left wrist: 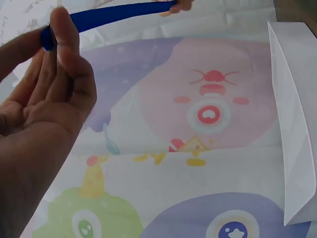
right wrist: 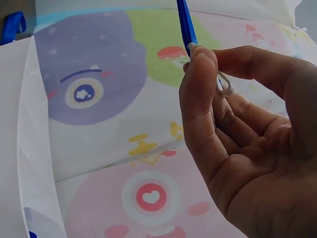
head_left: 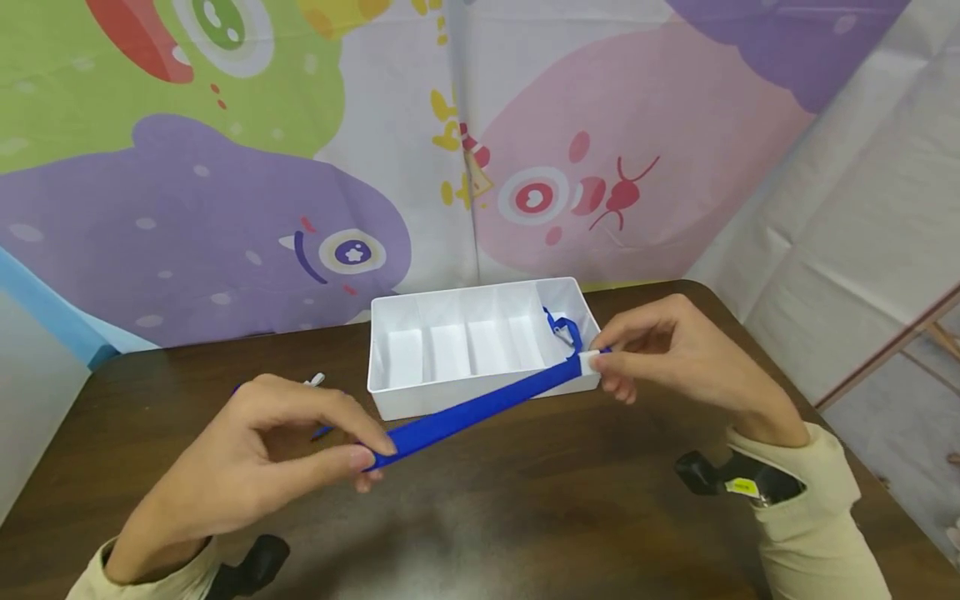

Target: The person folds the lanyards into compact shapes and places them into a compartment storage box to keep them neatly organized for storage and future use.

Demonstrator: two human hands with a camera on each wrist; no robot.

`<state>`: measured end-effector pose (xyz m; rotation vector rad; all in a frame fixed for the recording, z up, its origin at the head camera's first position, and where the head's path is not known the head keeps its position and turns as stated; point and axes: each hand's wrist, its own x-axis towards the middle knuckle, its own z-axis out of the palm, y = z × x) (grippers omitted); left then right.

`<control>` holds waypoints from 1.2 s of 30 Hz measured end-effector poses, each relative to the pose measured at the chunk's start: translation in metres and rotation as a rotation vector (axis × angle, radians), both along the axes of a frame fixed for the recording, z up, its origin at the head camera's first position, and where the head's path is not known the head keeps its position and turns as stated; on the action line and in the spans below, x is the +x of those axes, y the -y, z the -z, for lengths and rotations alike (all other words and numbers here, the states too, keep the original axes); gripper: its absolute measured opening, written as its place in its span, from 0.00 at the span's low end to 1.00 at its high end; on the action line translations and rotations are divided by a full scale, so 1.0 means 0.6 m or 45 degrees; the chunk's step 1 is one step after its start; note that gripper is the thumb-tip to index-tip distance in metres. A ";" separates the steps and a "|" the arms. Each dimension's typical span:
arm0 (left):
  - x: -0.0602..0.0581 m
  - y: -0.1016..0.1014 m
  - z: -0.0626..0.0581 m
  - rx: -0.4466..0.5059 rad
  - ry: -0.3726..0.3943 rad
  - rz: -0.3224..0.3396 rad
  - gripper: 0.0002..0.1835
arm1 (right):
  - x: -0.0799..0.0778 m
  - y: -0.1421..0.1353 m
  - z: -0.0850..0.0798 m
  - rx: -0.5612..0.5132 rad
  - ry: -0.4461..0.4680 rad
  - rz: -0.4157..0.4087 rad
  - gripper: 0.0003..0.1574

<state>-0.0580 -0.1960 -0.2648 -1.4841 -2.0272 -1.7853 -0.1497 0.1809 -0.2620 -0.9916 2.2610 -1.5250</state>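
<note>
A blue lanyard (head_left: 480, 406) is stretched between both hands in front of the tray, slanting up to the right. My left hand (head_left: 270, 446) pinches its lower end between thumb and fingers; the left wrist view has the strap (left wrist: 119, 16) leaving those fingertips. At the other end my right hand (head_left: 675, 358) pinches the lanyard by its white plastic fitting (head_left: 589, 362). A white loop-shaped hook (right wrist: 226, 85) pokes out behind the right thumb in the right wrist view. Another blue strap with a metal clip (head_left: 561, 327) shows in the tray's rightmost compartment.
The white divided tray (head_left: 427, 404) stands at the back of the dark wooden table (head_left: 480, 517), close to a cartoon-printed backdrop (head_left: 420, 167). Behind the left hand lies a white hook (head_left: 316, 379) with bits of blue strap, partly hidden.
</note>
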 end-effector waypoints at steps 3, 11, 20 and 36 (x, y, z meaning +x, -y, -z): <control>0.005 0.000 -0.003 -0.041 -0.083 -0.007 0.22 | -0.006 0.002 0.006 0.009 0.037 -0.059 0.04; 0.015 -0.004 -0.007 -0.157 -0.045 -0.050 0.22 | -0.029 -0.006 0.024 -0.079 0.160 -0.175 0.07; -0.004 -0.022 0.012 -0.051 -0.053 0.015 0.16 | -0.041 0.009 0.039 0.104 0.180 -0.125 0.05; -0.013 -0.048 0.033 -0.241 0.097 0.072 0.15 | -0.037 0.041 0.055 0.235 0.164 -0.050 0.04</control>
